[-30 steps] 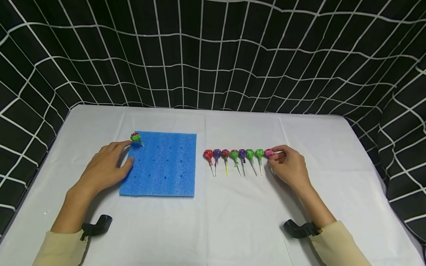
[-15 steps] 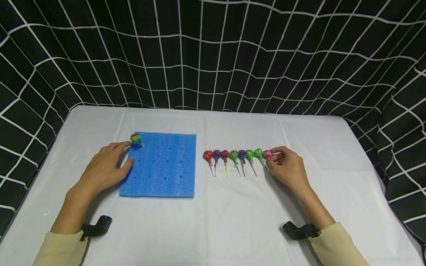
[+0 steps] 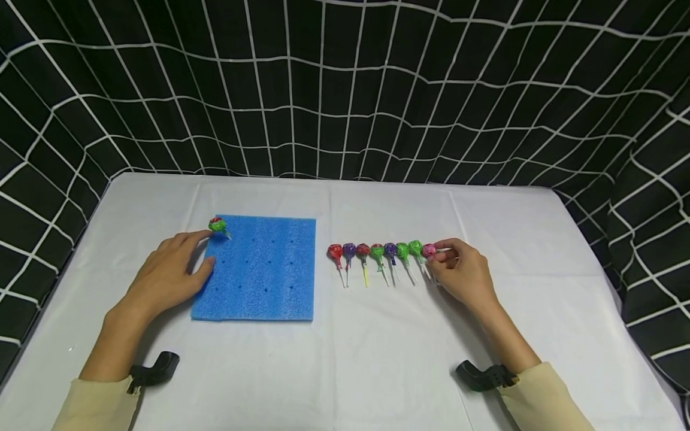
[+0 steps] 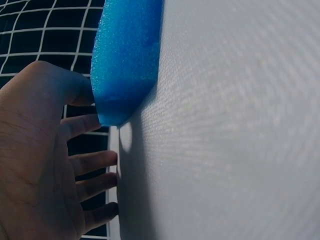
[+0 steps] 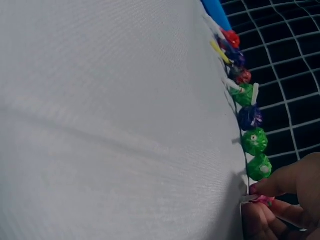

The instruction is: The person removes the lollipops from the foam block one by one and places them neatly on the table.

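My right hand [image 3: 462,269] pinches a pink lollipop [image 3: 428,250] at the right end of a row of lollipops. The nearest neighbour is a green lollipop [image 3: 415,248], its white stick slanting toward the pink one. In the right wrist view the thumb and fingers [image 5: 285,182] close round the pink lollipop [image 5: 261,199]. My left hand [image 3: 164,272] rests with spread, relaxed fingers at the left edge of a blue foam block [image 3: 259,305], holding nothing. A green-and-red lollipop [image 3: 217,225] stands tilted in the block's far left corner, by the left index fingertip.
Several more lollipops, among them a red one [image 3: 335,251] and a purple one [image 3: 349,250], lie side by side, sticks toward me. Small holes dot the foam in rows. A white cloth [image 3: 350,359] covers the table, and a white net [image 3: 318,108] over black fabric encloses it.
The right hand has shifted slightly left with the pink lollipop, bringing it up against the green one, whose stick now slants. The left hand keeps its place at the foam.
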The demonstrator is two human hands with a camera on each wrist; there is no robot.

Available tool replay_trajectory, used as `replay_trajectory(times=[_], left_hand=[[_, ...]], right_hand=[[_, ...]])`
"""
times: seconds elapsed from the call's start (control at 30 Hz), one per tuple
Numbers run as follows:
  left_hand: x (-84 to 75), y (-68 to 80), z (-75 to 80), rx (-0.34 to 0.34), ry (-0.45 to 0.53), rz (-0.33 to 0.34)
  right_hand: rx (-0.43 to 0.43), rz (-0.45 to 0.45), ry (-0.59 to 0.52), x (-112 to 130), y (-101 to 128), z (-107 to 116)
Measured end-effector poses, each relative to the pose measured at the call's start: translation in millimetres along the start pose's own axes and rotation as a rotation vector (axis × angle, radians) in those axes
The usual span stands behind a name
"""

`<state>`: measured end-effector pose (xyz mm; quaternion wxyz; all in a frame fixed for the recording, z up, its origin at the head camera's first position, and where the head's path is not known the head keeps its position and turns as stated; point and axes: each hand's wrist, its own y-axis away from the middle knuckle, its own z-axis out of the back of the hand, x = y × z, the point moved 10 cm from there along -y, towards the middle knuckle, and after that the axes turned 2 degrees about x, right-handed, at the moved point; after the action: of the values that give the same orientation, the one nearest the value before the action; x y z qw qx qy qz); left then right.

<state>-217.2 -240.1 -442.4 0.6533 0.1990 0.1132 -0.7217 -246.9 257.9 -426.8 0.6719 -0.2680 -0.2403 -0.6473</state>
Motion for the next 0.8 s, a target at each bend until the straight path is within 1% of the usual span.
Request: replay_trajectory(times=[0.33, 0.6, 0.8], left_hand=[[-0.1, 0.4, 0.6, -0.002, -0.003, -0.001], [-0.9, 0.6, 0.9, -0.002, 0.003, -0.008], [-1.5, 1.0, 0.9, -0.004, 0.006, -0.012]], right_hand=[[-0.017, -0.004, 0.043, 2.8, 0.1, 3.6], [-0.001, -0.002, 0.078, 7.8, 1.8, 7.4], [0.003, 0.020, 0.057, 13.7, 2.5, 7.4]])
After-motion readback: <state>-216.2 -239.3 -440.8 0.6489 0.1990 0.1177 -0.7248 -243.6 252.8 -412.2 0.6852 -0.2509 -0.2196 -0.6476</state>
